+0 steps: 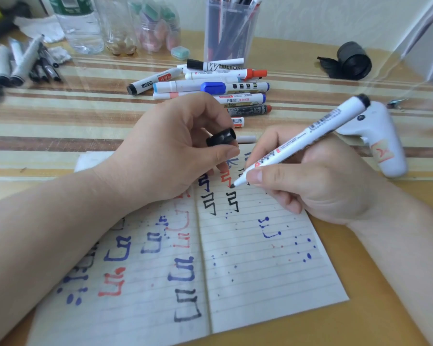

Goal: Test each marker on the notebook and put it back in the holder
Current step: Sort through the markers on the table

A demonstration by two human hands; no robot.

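Note:
An open lined notebook [260, 258] lies in front of me, covered with black, blue and red test squiggles. My right hand [318, 186] grips a white marker [310, 136] with a black end, its black tip touching the right page near the top. My left hand [175, 151] rests over the left page and pinches the marker's black cap [221, 137]. A clear plastic holder [229, 31] with several markers stands upright at the back. A pile of loose markers [210, 86] lies between the holder and the notebook.
More dark and grey markers [23, 63] lie at the far left. Plastic bottles [83, 26] and a jar of erasers [158, 28] stand at the back. A black tape roll [353, 61] sits at the back right, with a white handheld device [380, 141] right of my hand.

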